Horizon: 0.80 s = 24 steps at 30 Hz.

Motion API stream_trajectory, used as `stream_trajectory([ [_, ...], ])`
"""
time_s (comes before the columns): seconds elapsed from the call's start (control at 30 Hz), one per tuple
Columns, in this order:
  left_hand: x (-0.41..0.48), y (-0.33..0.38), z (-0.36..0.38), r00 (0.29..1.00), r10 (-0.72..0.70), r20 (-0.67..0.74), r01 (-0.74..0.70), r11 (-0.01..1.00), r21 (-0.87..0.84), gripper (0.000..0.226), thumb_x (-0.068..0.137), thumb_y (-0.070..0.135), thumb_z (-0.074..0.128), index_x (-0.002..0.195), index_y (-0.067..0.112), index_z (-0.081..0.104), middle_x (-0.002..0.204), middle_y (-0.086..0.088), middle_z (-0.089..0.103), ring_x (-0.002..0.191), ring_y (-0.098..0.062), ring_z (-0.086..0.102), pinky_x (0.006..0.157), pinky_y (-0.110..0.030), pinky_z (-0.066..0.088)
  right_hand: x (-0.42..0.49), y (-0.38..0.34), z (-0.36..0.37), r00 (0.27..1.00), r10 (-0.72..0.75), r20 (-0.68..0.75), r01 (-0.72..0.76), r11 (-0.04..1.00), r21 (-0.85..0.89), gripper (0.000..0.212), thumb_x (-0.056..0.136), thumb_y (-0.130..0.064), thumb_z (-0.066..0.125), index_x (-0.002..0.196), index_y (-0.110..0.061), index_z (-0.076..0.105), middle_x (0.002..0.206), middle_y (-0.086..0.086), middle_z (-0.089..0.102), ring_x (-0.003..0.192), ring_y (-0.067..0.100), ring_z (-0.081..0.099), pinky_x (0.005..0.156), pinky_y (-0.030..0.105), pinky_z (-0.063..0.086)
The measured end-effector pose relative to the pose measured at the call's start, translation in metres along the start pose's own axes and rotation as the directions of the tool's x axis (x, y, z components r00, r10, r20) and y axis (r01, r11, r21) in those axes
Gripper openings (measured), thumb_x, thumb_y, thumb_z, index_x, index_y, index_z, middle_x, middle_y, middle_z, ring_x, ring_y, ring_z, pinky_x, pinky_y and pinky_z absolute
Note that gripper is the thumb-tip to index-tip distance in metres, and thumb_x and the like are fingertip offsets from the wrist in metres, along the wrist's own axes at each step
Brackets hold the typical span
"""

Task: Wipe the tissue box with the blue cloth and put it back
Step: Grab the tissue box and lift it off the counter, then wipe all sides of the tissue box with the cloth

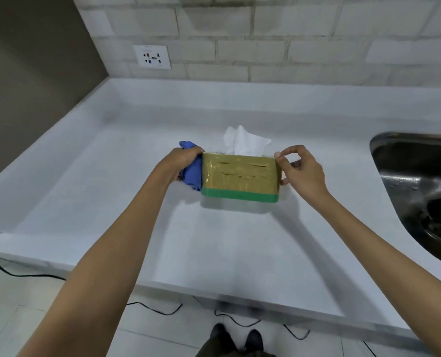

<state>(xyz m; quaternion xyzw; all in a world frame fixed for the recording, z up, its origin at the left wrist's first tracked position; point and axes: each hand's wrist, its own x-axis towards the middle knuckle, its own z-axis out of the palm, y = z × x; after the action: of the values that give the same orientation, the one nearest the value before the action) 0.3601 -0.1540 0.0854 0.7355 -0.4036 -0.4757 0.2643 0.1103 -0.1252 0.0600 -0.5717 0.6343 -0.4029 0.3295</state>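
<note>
The tissue box (240,177) is tan with a green band along its bottom, and a white tissue (242,141) sticks out of its top. It is held just above the white counter (214,248), its shadow below it. My left hand (182,162) presses a bunched blue cloth (192,173) against the box's left end. My right hand (300,171) grips the right end, thumb and fingers pinching the top corner and the side.
A steel sink (420,186) is set into the counter at the right. A wall socket (152,57) sits on the brick-tiled back wall. Black cables (162,309) lie on the floor below the counter's front edge, near my shoes.
</note>
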Motion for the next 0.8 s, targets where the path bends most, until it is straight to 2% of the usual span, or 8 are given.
stream_trajectory([
  [0.17, 0.004, 0.001, 0.002, 0.999, 0.018, -0.038, -0.019, 0.999, -0.028, 0.022, 0.091, 0.034, 0.048, 0.089, 0.013, 0.053, 0.076, -0.002, 0.057, 0.066, -0.016, 0.055, 0.051, -0.026, 0.043, 0.003, 0.001, 0.004, 0.989, -0.108, -0.104, 0.104, 0.994, -0.035, 0.025, 0.088, -0.046, 0.054, 0.085, -0.022, 0.061, 0.088, -0.008, 0.065, 0.068, 0.027, 0.068, 0.071, 0.028, 0.045],
  [0.27, 0.007, 0.0, 0.003, 0.998, 0.049, -0.042, -0.051, 0.998, -0.04, 0.024, 0.092, 0.037, 0.046, 0.087, 0.014, 0.052, 0.077, -0.001, 0.056, 0.066, -0.015, 0.054, 0.054, -0.026, 0.044, 0.004, 0.008, 0.002, 0.987, -0.143, -0.077, 0.139, 0.989, -0.057, 0.036, 0.091, -0.05, 0.047, 0.102, -0.022, 0.065, 0.098, -0.002, 0.071, 0.072, 0.026, 0.069, 0.072, 0.029, 0.048],
  [0.37, 0.007, 0.0, 0.005, 0.996, 0.078, -0.034, -0.081, 0.994, -0.079, 0.027, 0.094, 0.042, 0.042, 0.079, 0.021, 0.049, 0.079, 0.001, 0.056, 0.068, -0.014, 0.054, 0.055, -0.026, 0.044, 0.001, 0.016, -0.003, 0.979, -0.146, 0.141, 0.168, 0.972, -0.161, 0.084, 0.074, -0.071, 0.051, 0.141, -0.023, 0.038, 0.119, -0.009, 0.06, 0.09, 0.011, 0.06, 0.072, 0.015, 0.043],
  [0.43, 0.005, -0.002, 0.006, 0.997, 0.079, -0.012, -0.08, 0.988, -0.133, 0.033, 0.094, 0.05, 0.038, 0.093, 0.02, 0.052, 0.082, 0.003, 0.057, 0.072, -0.012, 0.055, 0.056, -0.027, 0.044, 0.001, 0.02, -0.004, 0.942, -0.19, 0.275, 0.265, 0.927, -0.264, 0.122, 0.051, -0.078, 0.062, 0.149, -0.022, 0.014, 0.139, -0.01, 0.042, 0.116, 0.012, 0.048, 0.092, 0.021, 0.039],
  [0.5, 0.003, -0.007, 0.005, 0.998, 0.045, 0.034, -0.034, 0.964, -0.264, 0.045, 0.092, 0.06, 0.033, 0.106, 0.021, 0.052, 0.087, 0.002, 0.06, 0.076, -0.013, 0.058, 0.058, -0.028, 0.047, 0.004, 0.024, -0.004, 0.9, -0.261, 0.349, 0.38, 0.861, -0.338, 0.14, 0.042, -0.069, 0.077, 0.15, -0.018, 0.005, 0.153, -0.002, 0.027, 0.136, 0.018, 0.032, 0.107, 0.027, 0.025],
  [0.6, 0.003, -0.017, 0.009, 0.991, 0.002, 0.136, 0.068, 0.858, -0.51, 0.063, 0.088, 0.07, 0.021, 0.093, 0.02, 0.059, 0.077, -0.003, 0.064, 0.069, -0.016, 0.06, 0.062, -0.026, 0.046, 0.01, 0.029, 0.001, 0.886, -0.291, 0.362, 0.418, 0.838, -0.351, 0.136, 0.046, -0.047, 0.088, 0.148, -0.014, 0.005, 0.154, 0.002, 0.023, 0.135, 0.02, 0.029, 0.108, 0.029, 0.023],
  [0.7, 0.005, -0.024, 0.022, 0.99, 0.03, 0.14, 0.061, 0.795, -0.604, 0.076, 0.088, 0.071, 0.008, 0.074, 0.017, 0.059, 0.041, -0.003, 0.056, 0.034, -0.013, 0.051, 0.044, -0.017, 0.036, 0.015, 0.031, 0.004, 0.896, -0.309, 0.319, 0.405, 0.864, -0.3, 0.119, 0.051, -0.034, 0.086, 0.144, -0.019, 0.014, 0.142, -0.003, 0.032, 0.12, 0.018, 0.043, 0.093, 0.024, 0.034],
  [0.8, 0.008, -0.029, 0.032, 0.995, 0.074, 0.071, -0.01, 0.758, -0.652, 0.063, 0.095, 0.06, 0.014, 0.091, 0.014, 0.057, 0.048, -0.003, 0.057, 0.043, -0.015, 0.054, 0.043, -0.016, 0.038, 0.02, 0.03, 0.004, 0.89, -0.333, 0.313, 0.418, 0.87, -0.262, 0.11, 0.051, -0.033, 0.085, 0.139, -0.028, 0.02, 0.126, -0.015, 0.033, 0.106, 0.007, 0.045, 0.079, 0.017, 0.036],
])
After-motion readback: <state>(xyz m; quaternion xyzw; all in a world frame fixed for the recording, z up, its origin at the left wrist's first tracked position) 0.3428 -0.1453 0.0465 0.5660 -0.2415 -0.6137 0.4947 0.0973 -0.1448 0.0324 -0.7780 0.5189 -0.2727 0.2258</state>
